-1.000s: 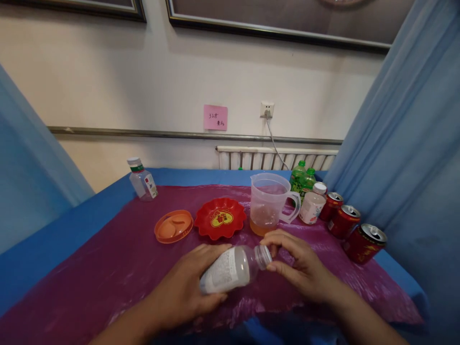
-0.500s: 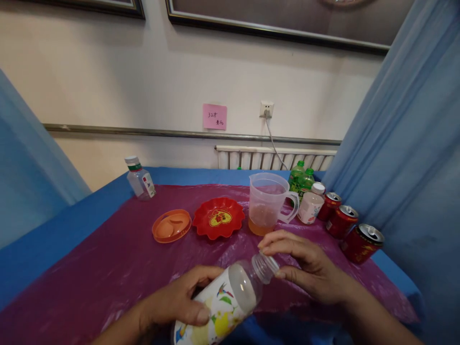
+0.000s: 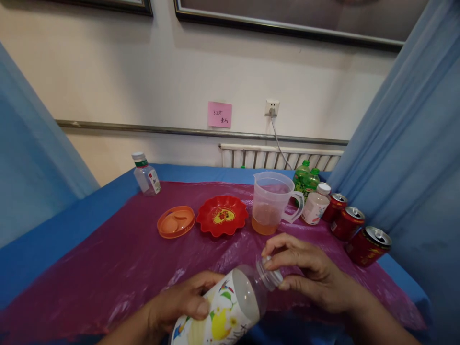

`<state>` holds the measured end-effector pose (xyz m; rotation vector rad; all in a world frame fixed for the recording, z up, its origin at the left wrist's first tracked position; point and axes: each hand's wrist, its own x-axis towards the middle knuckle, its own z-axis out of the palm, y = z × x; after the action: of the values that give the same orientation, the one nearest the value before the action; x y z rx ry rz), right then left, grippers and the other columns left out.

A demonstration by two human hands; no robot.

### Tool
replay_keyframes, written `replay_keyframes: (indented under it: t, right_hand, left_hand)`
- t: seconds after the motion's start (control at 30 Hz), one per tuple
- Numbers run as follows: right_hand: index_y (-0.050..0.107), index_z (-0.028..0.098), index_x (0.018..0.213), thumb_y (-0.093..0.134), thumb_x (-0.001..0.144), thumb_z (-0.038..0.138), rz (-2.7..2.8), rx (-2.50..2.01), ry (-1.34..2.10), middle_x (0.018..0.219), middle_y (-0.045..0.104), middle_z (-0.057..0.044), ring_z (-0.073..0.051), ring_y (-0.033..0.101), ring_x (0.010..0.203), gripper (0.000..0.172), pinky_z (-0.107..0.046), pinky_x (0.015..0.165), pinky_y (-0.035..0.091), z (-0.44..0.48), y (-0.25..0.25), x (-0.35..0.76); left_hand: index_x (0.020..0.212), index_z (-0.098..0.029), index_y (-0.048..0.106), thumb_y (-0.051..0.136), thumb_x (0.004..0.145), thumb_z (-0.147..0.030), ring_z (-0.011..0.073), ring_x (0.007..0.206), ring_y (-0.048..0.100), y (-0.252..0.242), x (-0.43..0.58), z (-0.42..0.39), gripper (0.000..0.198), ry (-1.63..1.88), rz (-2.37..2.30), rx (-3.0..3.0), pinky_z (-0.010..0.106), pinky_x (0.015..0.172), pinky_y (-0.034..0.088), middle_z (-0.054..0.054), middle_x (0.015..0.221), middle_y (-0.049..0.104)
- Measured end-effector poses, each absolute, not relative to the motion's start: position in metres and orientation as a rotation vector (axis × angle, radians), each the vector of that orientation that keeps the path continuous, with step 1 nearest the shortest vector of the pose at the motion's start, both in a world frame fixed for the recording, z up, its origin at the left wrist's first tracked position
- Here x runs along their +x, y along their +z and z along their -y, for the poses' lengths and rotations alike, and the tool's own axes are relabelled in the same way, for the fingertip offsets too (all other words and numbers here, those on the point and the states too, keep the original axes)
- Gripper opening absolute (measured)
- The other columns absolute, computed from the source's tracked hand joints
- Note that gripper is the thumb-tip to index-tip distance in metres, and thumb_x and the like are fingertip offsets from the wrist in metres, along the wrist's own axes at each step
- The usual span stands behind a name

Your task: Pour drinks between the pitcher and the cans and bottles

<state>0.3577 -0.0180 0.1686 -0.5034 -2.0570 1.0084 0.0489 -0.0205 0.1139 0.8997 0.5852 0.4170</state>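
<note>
My left hand (image 3: 192,299) is wrapped round the body of a clear plastic bottle (image 3: 230,306) with a white label showing fruit and a bird. The bottle tilts, its neck pointing up and to the right. At its threaded mouth, the thumb and fingers of my right hand (image 3: 305,268) are closed round the rim. A small whitish bit shows under those fingertips; whether it is a cap I cannot tell. Just beyond my right hand stands a clear measuring jug (image 3: 271,203) with some amber liquid in the bottom.
A red scalloped plate (image 3: 204,218) and an orange divided dish (image 3: 163,230) lie left of the jug. Another capped bottle (image 3: 145,177) stands at the far left. Green bottles (image 3: 311,179), a white-capped bottle (image 3: 314,208) and red cans (image 3: 368,247) line the right side. Purple sheeting (image 3: 118,258) covers the table.
The view has shifted slightly, so the table things appear a little further right. My hands keep their places on the bottle, the right fingers curled a bit more over its mouth.
</note>
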Motion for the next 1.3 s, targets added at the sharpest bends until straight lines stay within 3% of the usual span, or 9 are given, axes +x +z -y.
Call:
replay_keyframes:
  t: [0.27,0.43,0.5,0.6,0.7,0.83,1.1,1.23,1.3]
  right_hand:
    - [0.064,0.032,0.128,0.064,0.097,0.04,2.107,-0.585,0.948,0.119,0.063,-0.007,-0.021,0.062,0.111,0.033,-0.036,0.094,0.051,0.02,0.167,0.355]
    - [0.062,0.021,0.082,0.05,0.087,0.079,2.065,-0.869,0.656,0.074,0.059,-0.002,-0.016,0.055,0.066,0.059,-0.027,0.059,0.044,0.024,0.16,0.341]
    - [0.058,0.021,0.075,0.033,0.09,0.082,2.048,-0.975,0.511,0.066,0.055,-0.002,-0.016,0.05,0.059,0.068,-0.029,0.058,0.043,0.025,0.158,0.335]
    - [0.064,0.02,0.117,0.025,0.094,0.078,2.04,-0.928,0.419,0.106,0.068,-0.013,-0.027,0.065,0.094,0.074,-0.039,0.083,0.053,0.027,0.158,0.336]
    - [0.043,0.031,0.151,0.039,0.103,0.056,2.111,-0.78,0.573,0.148,0.053,-0.01,-0.028,0.05,0.135,0.054,-0.042,0.108,0.045,0.026,0.159,0.344]
    - [0.055,0.038,0.138,0.054,0.102,0.026,2.099,-0.719,0.702,0.133,0.063,-0.004,-0.021,0.06,0.123,0.039,-0.035,0.101,0.05,0.021,0.155,0.344]
    - [0.061,0.031,0.124,0.064,0.096,0.033,2.007,-0.819,0.316,0.1,0.072,-0.004,-0.02,0.07,0.091,0.028,-0.028,0.076,0.059,0.021,0.151,0.306]
    - [0.04,0.029,0.152,0.058,0.097,0.053,1.976,-0.889,0.249,0.131,0.065,-0.012,-0.027,0.069,0.11,0.063,-0.035,0.085,0.061,0.023,0.134,0.301]
    - [0.037,0.03,0.156,0.053,0.098,0.053,1.978,-0.911,0.311,0.146,0.055,-0.013,-0.03,0.064,0.121,0.064,-0.037,0.09,0.06,0.023,0.118,0.303]
  left_hand:
    - [0.106,-0.013,0.076,0.085,0.054,-0.05,0.0189,0.068,0.069,0.115,0.05,0.017,0.064,0.35,-0.576,0.972,0.026,0.062,0.054,0.006,0.088,0.079]
    - [0.129,-0.021,0.065,0.086,0.058,-0.046,0.0223,0.092,0.068,0.131,0.056,0.014,0.078,0.355,-0.673,1.434,0.028,0.079,0.054,0.003,0.111,0.074]
    - [0.137,-0.025,0.058,0.086,0.06,-0.044,0.0273,0.105,0.065,0.132,0.058,0.016,0.085,0.41,-0.784,1.603,0.034,0.089,0.054,0.005,0.124,0.07]
    - [0.142,-0.026,0.052,0.084,0.064,-0.044,0.0314,0.114,0.063,0.129,0.057,0.018,0.087,0.488,-0.911,1.727,0.041,0.098,0.052,0.007,0.133,0.066]
    - [0.142,-0.024,0.051,0.081,0.066,-0.051,0.0334,0.118,0.062,0.124,0.051,0.019,0.086,0.557,-0.942,1.713,0.045,0.102,0.05,0.01,0.136,0.065]
    - [0.144,-0.024,0.05,0.081,0.065,-0.053,0.0352,0.118,0.062,0.118,0.042,0.022,0.09,0.55,-0.982,1.728,0.047,0.102,0.051,0.012,0.139,0.063]
    - [0.15,-0.035,0.042,0.083,0.07,-0.042,0.0344,0.127,0.059,0.109,0.032,0.042,0.09,0.679,-1.156,2.156,0.051,0.111,0.046,0.008,0.145,0.059]
    - [0.145,-0.033,0.048,0.078,0.074,-0.037,0.0318,0.128,0.06,0.115,0.007,0.025,0.077,0.93,-1.377,2.136,0.048,0.111,0.047,0.007,0.143,0.061]
    - [0.138,-0.024,0.052,0.077,0.074,-0.04,0.0319,0.121,0.064,0.125,-0.023,-0.004,0.071,1.219,-1.587,1.903,0.048,0.104,0.052,0.012,0.137,0.064]
